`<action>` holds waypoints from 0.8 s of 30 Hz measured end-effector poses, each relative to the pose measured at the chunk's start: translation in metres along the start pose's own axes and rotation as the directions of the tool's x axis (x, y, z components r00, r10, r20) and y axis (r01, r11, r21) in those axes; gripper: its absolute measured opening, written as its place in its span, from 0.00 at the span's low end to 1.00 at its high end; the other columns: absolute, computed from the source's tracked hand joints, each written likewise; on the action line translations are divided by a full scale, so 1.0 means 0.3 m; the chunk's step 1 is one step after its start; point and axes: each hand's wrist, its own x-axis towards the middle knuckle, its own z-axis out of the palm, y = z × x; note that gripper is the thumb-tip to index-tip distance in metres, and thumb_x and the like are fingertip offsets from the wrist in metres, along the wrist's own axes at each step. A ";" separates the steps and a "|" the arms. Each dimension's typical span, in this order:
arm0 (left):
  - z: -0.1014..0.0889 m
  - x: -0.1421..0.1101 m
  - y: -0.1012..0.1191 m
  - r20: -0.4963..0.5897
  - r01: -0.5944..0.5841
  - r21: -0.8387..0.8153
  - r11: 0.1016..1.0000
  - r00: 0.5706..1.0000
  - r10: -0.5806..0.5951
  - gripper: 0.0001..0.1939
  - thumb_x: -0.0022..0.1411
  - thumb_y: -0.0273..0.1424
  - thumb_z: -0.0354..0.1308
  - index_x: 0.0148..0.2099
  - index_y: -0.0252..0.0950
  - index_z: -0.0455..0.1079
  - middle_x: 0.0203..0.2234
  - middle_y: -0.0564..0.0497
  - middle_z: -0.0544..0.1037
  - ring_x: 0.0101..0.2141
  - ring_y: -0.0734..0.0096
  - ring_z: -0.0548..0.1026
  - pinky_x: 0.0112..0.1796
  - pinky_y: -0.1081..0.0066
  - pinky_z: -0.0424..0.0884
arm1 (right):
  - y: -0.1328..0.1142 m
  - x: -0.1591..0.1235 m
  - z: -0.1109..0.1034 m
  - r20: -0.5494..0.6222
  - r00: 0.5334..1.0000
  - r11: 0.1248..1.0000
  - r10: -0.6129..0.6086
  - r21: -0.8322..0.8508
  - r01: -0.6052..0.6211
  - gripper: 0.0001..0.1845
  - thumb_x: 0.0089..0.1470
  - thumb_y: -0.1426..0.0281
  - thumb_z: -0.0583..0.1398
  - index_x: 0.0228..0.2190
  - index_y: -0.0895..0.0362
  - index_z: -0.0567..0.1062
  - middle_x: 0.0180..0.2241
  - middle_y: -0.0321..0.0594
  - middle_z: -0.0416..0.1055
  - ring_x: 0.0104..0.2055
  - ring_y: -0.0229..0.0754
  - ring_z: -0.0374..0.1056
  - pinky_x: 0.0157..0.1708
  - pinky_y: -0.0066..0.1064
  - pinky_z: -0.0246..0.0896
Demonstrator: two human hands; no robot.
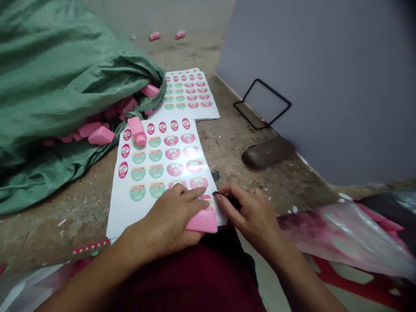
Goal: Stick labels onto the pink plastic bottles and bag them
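My left hand (173, 212) is closed over a pink plastic bottle (204, 222) that lies on its side at the lower right corner of a sticker sheet (121, 212). The sheet carries rows of green, pink and small oval magenta stickers. Just right of the bottle, my right hand (253, 212) pinches a thin dark tool (231, 200). Its tip points left, close to the sheet's right edge, and my fingers hide most of it, so its kind does not show. Another pink bottle (137, 130) lies on the sheet's upper left part.
At the left, a green sack (81, 69) spills several pink bottles (101, 135). A second stack of sticker sheets (206, 113) lies farther back. To the right are a black wire frame (274, 89) and a brown case (268, 151) beside a grey panel (318, 86). Two pink bottles (154, 36) lie far back.
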 end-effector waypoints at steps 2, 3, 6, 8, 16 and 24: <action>0.005 -0.002 -0.004 -0.013 -0.005 -0.005 1.000 1.000 0.005 0.30 0.53 0.32 0.62 0.60 0.38 0.70 0.66 0.44 0.64 0.46 0.49 0.66 0.50 0.51 0.66 | -0.004 0.001 0.004 -0.035 0.998 0.996 -0.060 -0.073 0.057 0.10 0.62 0.66 0.54 0.31 0.53 0.73 0.22 0.34 0.74 0.21 0.40 0.60 0.30 0.35 0.47; 0.007 -0.003 -0.006 -0.015 -0.006 -0.008 1.000 1.000 0.006 0.29 0.53 0.32 0.62 0.59 0.38 0.70 0.66 0.44 0.64 0.46 0.49 0.66 0.50 0.51 0.66 | -0.006 0.002 0.006 -0.043 0.996 0.993 -0.082 -0.090 0.078 0.10 0.62 0.66 0.54 0.31 0.53 0.73 0.21 0.34 0.73 0.21 0.40 0.60 0.30 0.35 0.47; 0.009 -0.003 -0.010 -0.018 -0.017 -0.013 1.000 1.000 0.017 0.28 0.53 0.31 0.62 0.58 0.37 0.71 0.65 0.43 0.64 0.45 0.50 0.65 0.49 0.50 0.66 | -0.008 0.009 0.009 -0.036 0.993 0.989 -0.115 -0.093 0.111 0.10 0.63 0.67 0.53 0.31 0.54 0.73 0.23 0.34 0.75 0.22 0.40 0.62 0.31 0.35 0.47; 0.009 -0.003 -0.010 -0.021 -0.021 -0.014 1.000 1.000 0.021 0.28 0.53 0.31 0.62 0.58 0.37 0.71 0.65 0.43 0.64 0.45 0.50 0.65 0.49 0.50 0.66 | -0.008 0.013 0.008 -0.012 0.993 0.991 -0.117 -0.068 0.116 0.10 0.63 0.67 0.53 0.32 0.54 0.72 0.24 0.34 0.76 0.22 0.40 0.63 0.31 0.35 0.47; -0.002 -0.010 -0.023 -0.002 0.014 -0.138 0.990 1.000 -0.015 0.24 0.52 0.32 0.64 0.53 0.38 0.74 0.65 0.42 0.64 0.53 0.44 0.66 0.54 0.48 0.62 | 0.009 -0.015 -0.005 0.021 1.000 0.994 0.022 0.106 -0.024 0.12 0.62 0.63 0.54 0.41 0.53 0.75 0.26 0.36 0.76 0.25 0.41 0.67 0.30 0.34 0.56; -0.047 -0.025 -0.052 -0.045 0.266 -0.567 0.779 0.935 -0.352 0.25 0.60 0.53 0.56 0.51 0.40 0.68 0.41 0.50 0.78 0.42 0.58 0.73 0.44 0.63 0.66 | -0.023 -0.057 -0.033 0.325 0.940 0.956 0.106 0.228 -0.187 0.26 0.56 0.61 0.61 0.56 0.49 0.75 0.33 0.40 0.81 0.31 0.48 0.74 0.36 0.41 0.68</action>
